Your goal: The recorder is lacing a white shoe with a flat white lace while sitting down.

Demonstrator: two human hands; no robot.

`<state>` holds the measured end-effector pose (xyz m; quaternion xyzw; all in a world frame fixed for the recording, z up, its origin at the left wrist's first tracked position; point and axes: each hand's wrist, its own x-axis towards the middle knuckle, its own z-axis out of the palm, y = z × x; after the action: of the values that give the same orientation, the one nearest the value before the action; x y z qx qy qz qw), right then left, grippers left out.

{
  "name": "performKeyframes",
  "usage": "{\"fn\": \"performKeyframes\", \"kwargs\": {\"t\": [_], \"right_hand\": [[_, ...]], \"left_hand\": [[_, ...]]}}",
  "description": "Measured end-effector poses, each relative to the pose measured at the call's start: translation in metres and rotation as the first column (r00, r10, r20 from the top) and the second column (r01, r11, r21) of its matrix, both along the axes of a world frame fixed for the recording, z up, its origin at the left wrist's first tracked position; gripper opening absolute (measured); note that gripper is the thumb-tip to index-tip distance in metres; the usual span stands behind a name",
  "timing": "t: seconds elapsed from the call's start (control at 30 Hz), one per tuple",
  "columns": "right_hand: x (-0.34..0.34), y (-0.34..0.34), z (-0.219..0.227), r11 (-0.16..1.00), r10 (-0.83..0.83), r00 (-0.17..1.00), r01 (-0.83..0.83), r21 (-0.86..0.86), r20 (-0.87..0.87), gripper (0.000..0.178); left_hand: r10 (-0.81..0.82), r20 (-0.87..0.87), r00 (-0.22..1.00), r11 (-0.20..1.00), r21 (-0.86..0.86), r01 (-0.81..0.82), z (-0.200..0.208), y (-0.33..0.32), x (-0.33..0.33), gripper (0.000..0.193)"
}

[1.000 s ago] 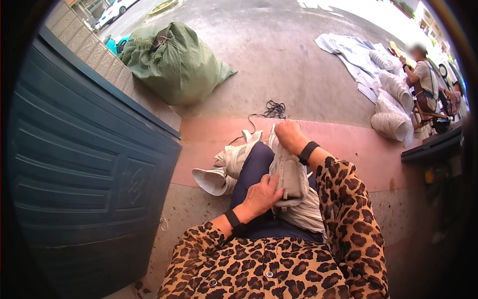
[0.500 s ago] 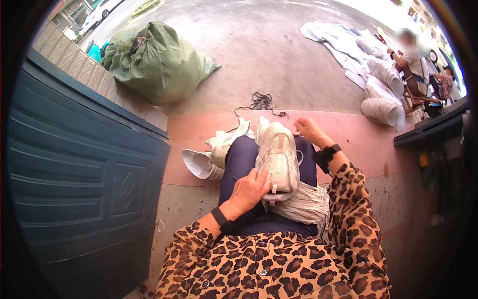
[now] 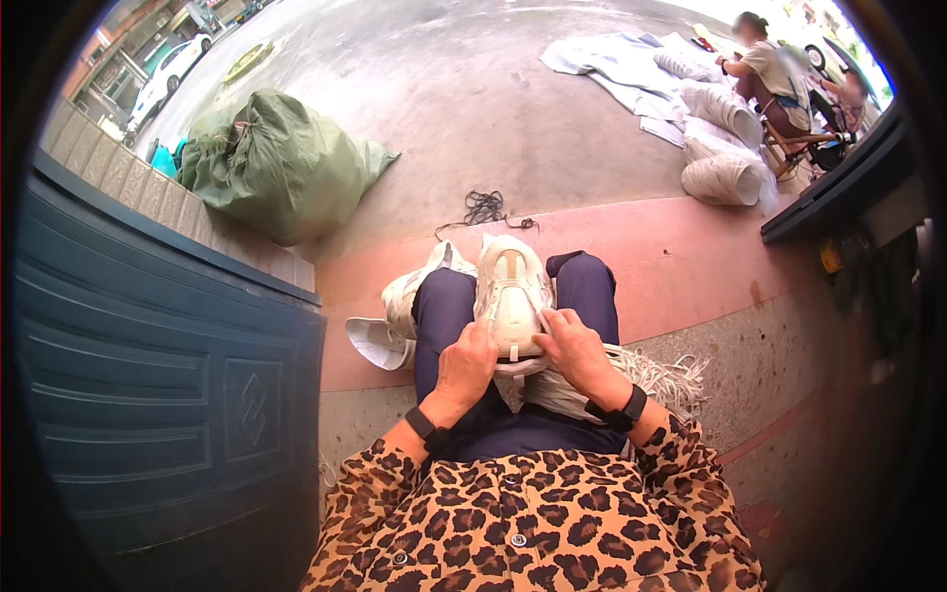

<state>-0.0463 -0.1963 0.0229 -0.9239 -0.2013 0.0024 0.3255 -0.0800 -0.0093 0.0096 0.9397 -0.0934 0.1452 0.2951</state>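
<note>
A cream-white sneaker (image 3: 512, 301) rests between my thighs, toe away from me and heel near. My left hand (image 3: 466, 367) is closed on the near left side of its upper. On the opposite side my right hand (image 3: 576, 347) has thumb and fingers pinched at the lacing edge. Whether a lace lies between those fingers is hidden. Across my right thigh lies a thick bundle of off-white shoelaces (image 3: 673, 383), its loose ends spreading to the right.
Other white shoes (image 3: 379, 341) sit left of my knee. Dark cord (image 3: 483, 207) lies tangled ahead. A green sack (image 3: 286, 170) stands at left beyond a blue door (image 3: 173, 375). At far right, a person (image 3: 774, 79) sits near wrapped stacks of white shoe pieces (image 3: 723, 181).
My right hand has come back from beyond the sneaker to its right side, and its fingers have closed there. The left hand has shifted slightly left along the shoe. The view has turned slightly.
</note>
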Motion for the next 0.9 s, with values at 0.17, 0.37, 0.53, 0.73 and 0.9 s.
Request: {"fn": "performKeyframes", "kwargs": {"t": [0.17,0.37,0.53,0.73,0.9], "right_hand": [[0.013,0.008,-0.009,0.999,0.042,0.999,-0.042,0.028,0.005,0.025],[-0.015,0.017,-0.044,1.0,-0.011,0.998,0.012,-0.008,0.056,0.027],[0.003,0.025,-0.051,0.997,-0.077,0.995,0.078,-0.009,0.066,0.026],[0.007,0.025,-0.058,0.995,-0.098,0.994,0.099,-0.025,0.043,0.027],[-0.002,0.023,-0.062,0.996,-0.018,0.996,0.025,-0.081,0.092,0.042]], "left_hand": [[0.102,-0.167,0.981,0.989,0.126,-0.081,0.002,0.0,0.014,0.032],[0.151,-0.011,0.989,0.954,0.265,-0.143,-0.042,-0.007,-0.009,0.032],[0.177,0.008,0.984,0.923,0.346,-0.169,-0.045,-0.012,0.017,0.029],[0.154,0.088,0.984,0.915,0.364,-0.176,-0.058,-0.016,0.019,0.031],[0.133,0.014,0.991,0.938,0.322,-0.131,-0.048,-0.019,0.004,0.033]]}}
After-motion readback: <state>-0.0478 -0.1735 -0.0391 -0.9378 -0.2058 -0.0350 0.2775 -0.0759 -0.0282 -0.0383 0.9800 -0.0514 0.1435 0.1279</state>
